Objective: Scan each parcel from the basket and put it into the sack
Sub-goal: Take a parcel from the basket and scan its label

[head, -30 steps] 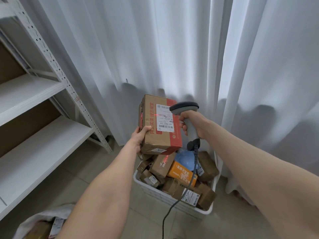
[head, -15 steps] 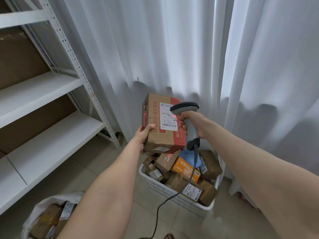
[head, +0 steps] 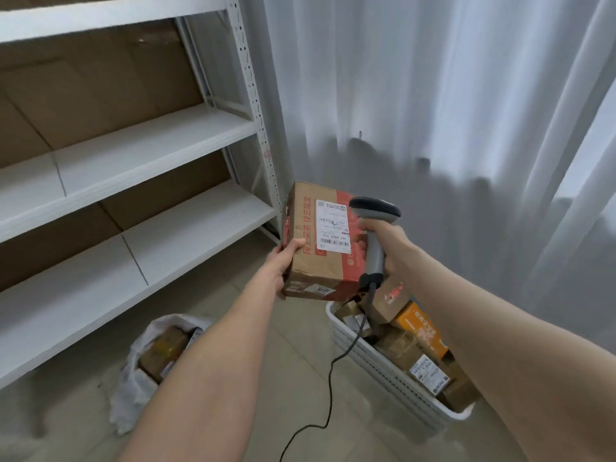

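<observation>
My left hand (head: 281, 263) grips the left edge of a brown cardboard parcel (head: 313, 261) with red print and a white barcode label, held up in front of me. My right hand (head: 388, 246) is wrapped around the handle of a grey barcode scanner (head: 375, 215), whose head sits just right of the label. Below on the right, the white plastic basket (head: 376, 365) holds several brown and orange parcels. The white sack (head: 133, 385) lies open on the floor at lower left with parcels inside.
A white metal shelving rack (head: 140, 151) with cardboard backing fills the left side. White curtains (head: 433, 95) hang behind. The scanner's black cable (head: 328, 388) trails down over the tiled floor between sack and basket.
The view has swung left, so the rack and sack show more and the basket sits further right. Both hands keep their hold on parcel and scanner.
</observation>
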Action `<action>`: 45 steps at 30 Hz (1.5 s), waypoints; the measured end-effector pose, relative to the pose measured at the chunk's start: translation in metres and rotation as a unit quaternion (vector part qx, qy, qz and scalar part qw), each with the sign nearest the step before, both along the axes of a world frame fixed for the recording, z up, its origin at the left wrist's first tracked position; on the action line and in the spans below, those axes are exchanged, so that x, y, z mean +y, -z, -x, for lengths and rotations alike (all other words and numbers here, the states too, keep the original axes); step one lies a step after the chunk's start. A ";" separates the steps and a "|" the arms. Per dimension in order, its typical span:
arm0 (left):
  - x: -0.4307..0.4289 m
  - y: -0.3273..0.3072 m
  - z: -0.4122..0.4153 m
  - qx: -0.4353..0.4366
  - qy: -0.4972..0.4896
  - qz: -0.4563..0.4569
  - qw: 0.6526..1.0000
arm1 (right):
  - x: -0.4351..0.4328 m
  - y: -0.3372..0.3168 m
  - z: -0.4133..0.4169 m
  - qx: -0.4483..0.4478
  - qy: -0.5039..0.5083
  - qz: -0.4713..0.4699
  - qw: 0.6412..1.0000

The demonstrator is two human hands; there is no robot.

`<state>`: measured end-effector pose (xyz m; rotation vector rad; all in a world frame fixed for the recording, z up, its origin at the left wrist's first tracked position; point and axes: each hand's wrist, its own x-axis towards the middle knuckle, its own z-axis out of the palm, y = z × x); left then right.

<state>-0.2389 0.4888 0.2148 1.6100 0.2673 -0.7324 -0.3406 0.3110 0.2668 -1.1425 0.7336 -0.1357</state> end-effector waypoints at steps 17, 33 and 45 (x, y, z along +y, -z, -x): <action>0.340 0.041 -0.152 -0.020 -0.196 -0.060 0.979 | 0.324 0.066 -0.224 0.018 -0.109 -0.063 0.992; 0.471 0.194 -0.255 0.063 -0.268 -0.116 0.954 | 0.457 0.233 -0.362 0.124 -0.190 -0.061 0.972; 0.532 0.457 -0.275 0.186 -0.316 -0.088 0.926 | 0.551 0.506 -0.388 0.175 -0.232 0.031 0.956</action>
